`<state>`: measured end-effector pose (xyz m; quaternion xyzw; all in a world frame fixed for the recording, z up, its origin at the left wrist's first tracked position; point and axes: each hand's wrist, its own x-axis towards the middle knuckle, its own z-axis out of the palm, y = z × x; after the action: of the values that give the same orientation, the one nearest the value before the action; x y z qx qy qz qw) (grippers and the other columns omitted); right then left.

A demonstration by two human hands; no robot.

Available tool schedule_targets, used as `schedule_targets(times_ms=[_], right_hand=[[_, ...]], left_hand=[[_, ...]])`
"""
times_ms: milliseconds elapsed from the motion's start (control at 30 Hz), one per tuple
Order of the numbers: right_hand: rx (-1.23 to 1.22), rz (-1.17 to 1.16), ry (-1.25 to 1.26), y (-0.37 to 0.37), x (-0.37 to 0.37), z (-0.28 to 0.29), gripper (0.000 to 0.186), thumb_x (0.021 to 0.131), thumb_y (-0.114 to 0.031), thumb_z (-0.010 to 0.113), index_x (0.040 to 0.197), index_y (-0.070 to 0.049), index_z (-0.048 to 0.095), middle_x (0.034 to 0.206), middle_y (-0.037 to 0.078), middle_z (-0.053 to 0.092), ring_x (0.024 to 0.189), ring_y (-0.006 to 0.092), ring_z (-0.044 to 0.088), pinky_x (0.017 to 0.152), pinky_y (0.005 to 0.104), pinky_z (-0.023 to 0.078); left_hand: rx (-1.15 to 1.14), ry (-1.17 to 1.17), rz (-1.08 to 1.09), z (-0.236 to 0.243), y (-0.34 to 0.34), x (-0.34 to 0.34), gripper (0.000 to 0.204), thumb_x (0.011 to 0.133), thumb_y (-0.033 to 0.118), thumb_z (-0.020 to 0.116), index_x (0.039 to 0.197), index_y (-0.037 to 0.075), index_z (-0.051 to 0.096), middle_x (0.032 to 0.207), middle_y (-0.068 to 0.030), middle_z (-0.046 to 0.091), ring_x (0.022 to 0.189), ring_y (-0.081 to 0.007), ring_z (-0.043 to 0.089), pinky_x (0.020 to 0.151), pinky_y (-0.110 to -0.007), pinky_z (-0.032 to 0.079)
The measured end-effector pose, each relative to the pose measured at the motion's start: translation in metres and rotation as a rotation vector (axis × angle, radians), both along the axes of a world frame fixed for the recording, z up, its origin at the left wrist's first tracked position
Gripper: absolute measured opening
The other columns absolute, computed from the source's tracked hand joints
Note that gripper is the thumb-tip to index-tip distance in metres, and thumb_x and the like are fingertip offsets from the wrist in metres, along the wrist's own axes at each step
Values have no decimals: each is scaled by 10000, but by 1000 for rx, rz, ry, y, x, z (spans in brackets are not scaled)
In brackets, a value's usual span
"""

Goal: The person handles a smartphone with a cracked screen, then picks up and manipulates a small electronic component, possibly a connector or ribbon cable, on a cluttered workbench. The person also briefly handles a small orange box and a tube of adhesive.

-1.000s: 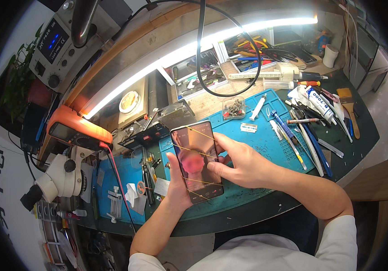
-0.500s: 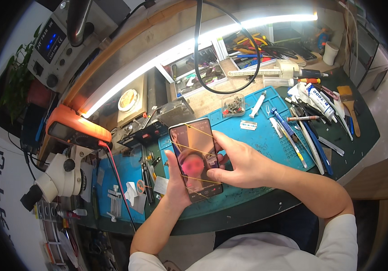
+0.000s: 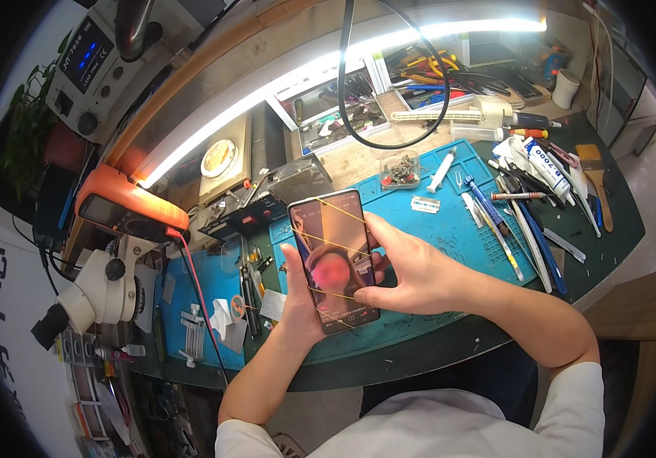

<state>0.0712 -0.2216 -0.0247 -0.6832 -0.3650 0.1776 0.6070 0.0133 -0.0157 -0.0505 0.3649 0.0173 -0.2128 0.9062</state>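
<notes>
I hold a smartphone [image 3: 333, 263] upright over the blue mat, with thin yellow bands stretched slantwise across its lit screen, which shows a picture with a pink patch. My left hand [image 3: 300, 298] grips its left edge and lower back, thumb along the side. My right hand [image 3: 408, 271] wraps the right edge, its thumb on the lower right of the screen. Beyond the phone lie a razor blade [image 3: 425, 204], a syringe [image 3: 442, 171] and a small clear box of metal bits [image 3: 400, 169] on the blue mat [image 3: 450, 240].
An orange multimeter [image 3: 129, 206] and a white microscope [image 3: 103, 294] stand at left, beside a metal clamp [image 3: 193, 336]. Pens, tools and a glue tube [image 3: 548, 172] crowd the right, near a brush [image 3: 599, 183]. A black cable loop [image 3: 394, 145] hangs above; tool trays line the back.
My hands and the phone have risen slightly in the picture. The image on the screen has shifted a little. Both hands keep the same grip.
</notes>
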Motion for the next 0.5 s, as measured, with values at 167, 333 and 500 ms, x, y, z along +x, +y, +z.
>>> schedule_targets(times_ms=[167,333,500], right_hand=[[52,-40,-41,7,6,-15,501,1008,-209,640,1420,4,449,1146,144,645,1038,222,645,893,365,535],[-21,-50,24,3,4,-4,443,1022,-262,614,1347,9,484,1132,201,660,1054,305,671,895,408,533],[31,-43,26,4,3,-8,551,950,-241,716,1373,14,473,1126,158,651,1029,226,654,854,346,558]], left_hand=[[-63,-118,-77,-15,13,1,1078,861,896,314,1529,52,374,1419,-172,550,1254,-294,594,1019,-455,536],[150,-112,87,5,-5,0,984,914,835,334,1517,58,382,1436,-152,540,1275,-292,584,1058,-467,509],[117,-116,74,10,-11,3,1025,889,858,347,1520,50,368,1425,-197,536,1263,-335,588,1035,-489,528]])
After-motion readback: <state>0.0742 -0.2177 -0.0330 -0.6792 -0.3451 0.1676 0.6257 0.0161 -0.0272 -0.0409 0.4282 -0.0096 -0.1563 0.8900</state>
